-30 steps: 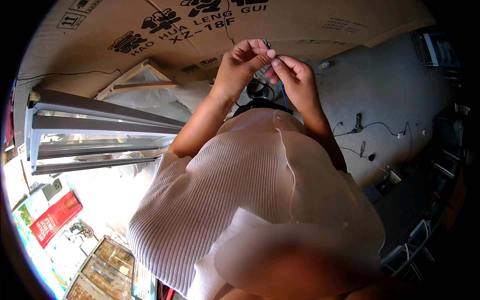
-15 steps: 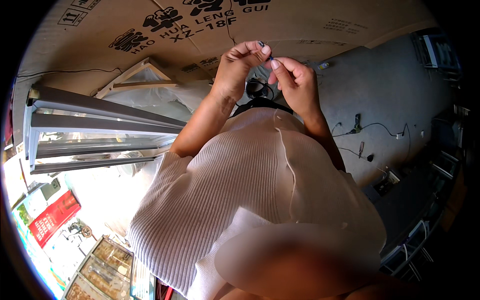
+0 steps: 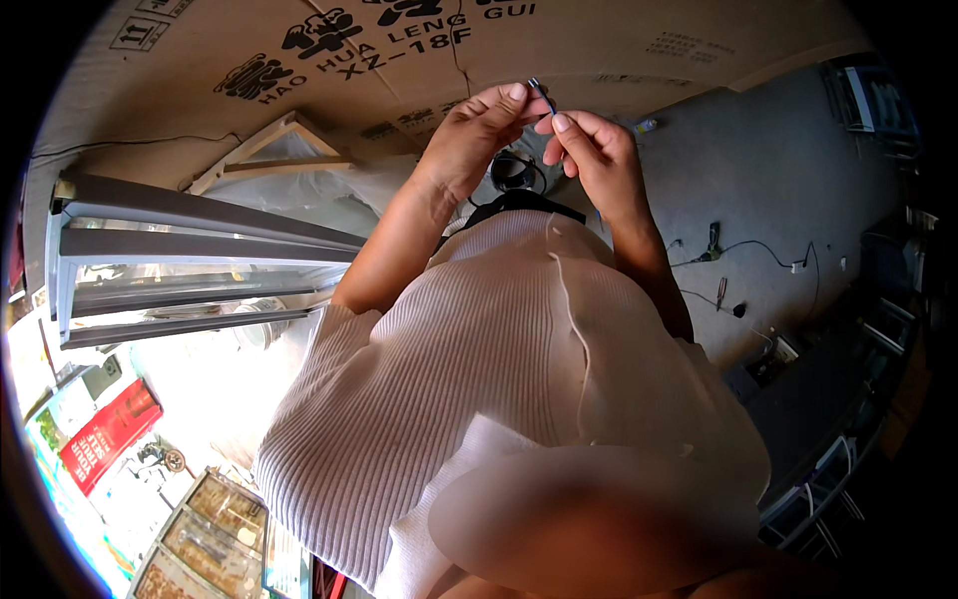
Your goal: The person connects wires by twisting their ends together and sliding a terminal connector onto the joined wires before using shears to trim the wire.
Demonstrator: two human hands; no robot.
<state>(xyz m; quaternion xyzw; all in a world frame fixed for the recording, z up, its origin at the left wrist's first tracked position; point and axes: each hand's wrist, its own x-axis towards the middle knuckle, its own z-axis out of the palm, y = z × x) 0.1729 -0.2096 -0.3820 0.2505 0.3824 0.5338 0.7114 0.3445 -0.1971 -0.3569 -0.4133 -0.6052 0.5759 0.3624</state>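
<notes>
Between my two hands runs a thin dark wire (image 3: 544,97) with a bluish sheen and pale tips at its upper end. The thumb and fingers of my left hand (image 3: 467,145) are pressed together at the wire's upper part. My right hand (image 3: 602,160) pinches it lower down, thumb against the fingers. Both hands are raised in front of a large brown cardboard box (image 3: 559,50). What lies inside the curled fingers is hidden.
A grey metal frame with glass (image 3: 210,245) leans at the left, near a wooden triangular frame (image 3: 284,165). Below my hands is a black coil (image 3: 512,172). Tools with black cords (image 3: 713,245) lie on the grey floor at the right. Farther left hangs a red sign (image 3: 108,434).
My fingertips have moved slightly apart, and more of the wire shows between them. My right hand has shifted a little to the right and down.
</notes>
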